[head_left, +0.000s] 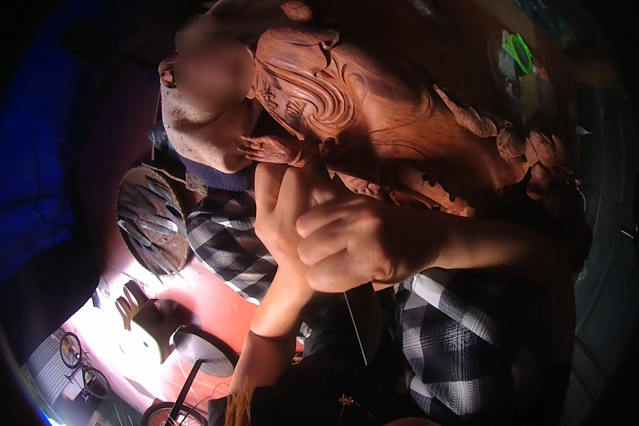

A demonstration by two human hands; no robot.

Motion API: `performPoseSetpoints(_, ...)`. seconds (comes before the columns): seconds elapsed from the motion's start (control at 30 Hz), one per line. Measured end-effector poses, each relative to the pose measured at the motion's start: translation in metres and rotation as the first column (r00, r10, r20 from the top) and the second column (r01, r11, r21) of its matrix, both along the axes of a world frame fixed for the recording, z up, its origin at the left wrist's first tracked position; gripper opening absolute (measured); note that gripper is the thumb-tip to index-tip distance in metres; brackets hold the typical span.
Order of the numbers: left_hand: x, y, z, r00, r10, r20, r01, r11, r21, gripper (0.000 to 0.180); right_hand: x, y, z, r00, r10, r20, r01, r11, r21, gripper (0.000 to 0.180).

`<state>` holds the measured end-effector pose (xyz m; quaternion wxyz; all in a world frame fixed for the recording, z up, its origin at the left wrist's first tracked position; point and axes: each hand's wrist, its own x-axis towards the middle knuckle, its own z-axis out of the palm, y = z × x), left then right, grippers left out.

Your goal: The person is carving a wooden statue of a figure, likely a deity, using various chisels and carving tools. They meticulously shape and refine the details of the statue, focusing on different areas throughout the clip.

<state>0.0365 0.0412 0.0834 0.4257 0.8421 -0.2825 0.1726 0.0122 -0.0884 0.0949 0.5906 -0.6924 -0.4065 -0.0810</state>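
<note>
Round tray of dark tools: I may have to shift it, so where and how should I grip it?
Probably by the tray's outer rim, coming from the picture's left: that side faces away from the plaid cloth, while the long tools lie across the middle.

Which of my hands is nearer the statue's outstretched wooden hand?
Your left hand: it sits just below the wooden hand, while your right hand lies lower and farther right.

From my remote post I look into what seems a woodcarving workshop: a large carved wooden figure (376,96) spans the upper middle of the frame, and left of centre a round tray (176,252) carries many slim tools (149,221). A bicycle (84,366) shows lower left.
</note>
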Motion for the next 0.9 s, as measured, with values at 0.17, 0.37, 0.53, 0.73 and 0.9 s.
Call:
performPoseSetpoints(0.17,-0.013,0.003,-0.007,0.995,0.034,-0.093,-0.028,0.997,0.065,0.020,-0.005,-0.009,0.000,0.999,0.032,-0.018,-0.033,0.998,-0.062,0.017)
performPoseSetpoints(0.37,-0.014,-0.001,-0.006,0.995,0.055,-0.083,-0.051,0.997,0.050,0.019,-0.010,-0.012,-0.002,0.998,0.049,-0.038,-0.051,0.997,-0.062,0.014)
performPoseSetpoints(0.53,-0.018,0.003,0.001,0.995,0.095,0.014,-0.093,0.992,-0.090,0.025,-0.010,-0.020,0.021,0.959,-0.196,0.205,0.237,0.951,-0.198,0.028)
performPoseSetpoints(0.73,-0.046,0.014,0.008,0.997,0.048,-0.066,-0.062,0.971,-0.230,0.038,-0.023,-0.034,0.047,0.957,-0.228,0.180,0.290,0.785,-0.546,0.025)
performPoseSetpoints(0.9,-0.069,0.024,-0.017,0.691,-0.403,-0.600,-0.204,0.687,-0.697,0.038,-0.030,-0.042,0.048,0.925,-0.235,0.298,0.377,0.655,-0.655,0.023)
